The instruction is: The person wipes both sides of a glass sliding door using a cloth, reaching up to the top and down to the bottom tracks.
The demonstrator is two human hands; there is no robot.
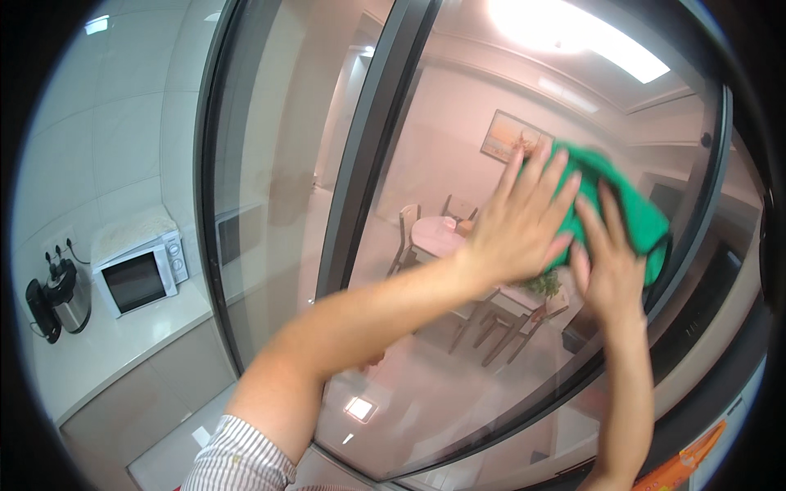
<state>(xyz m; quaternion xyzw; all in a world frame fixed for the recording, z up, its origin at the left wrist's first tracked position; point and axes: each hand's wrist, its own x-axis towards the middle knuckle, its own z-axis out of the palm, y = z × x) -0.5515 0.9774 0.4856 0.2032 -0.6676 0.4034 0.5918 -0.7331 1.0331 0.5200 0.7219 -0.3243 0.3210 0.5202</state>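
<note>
A green cloth (638,215) lies flat against the glass pane (454,153) of a dark-framed sliding door, near the frame on its right side. My left hand (522,215), fingers spread and slightly blurred, rests on the cloth's left part with its fingertips at the cloth's edge. Just right of it and a little lower, my right hand (608,251) presses on the middle of the cloth, its fingers pointing up. The palms of both hands face the pane, and neither closes around the cloth.
A black door frame post (368,147) stands left of my hands. Further left, a microwave (138,279) and an electric kettle (70,301) stand on a white counter (153,331). Through the glass show a dining table (433,233) and chairs. An orange object (688,460) is at lower right.
</note>
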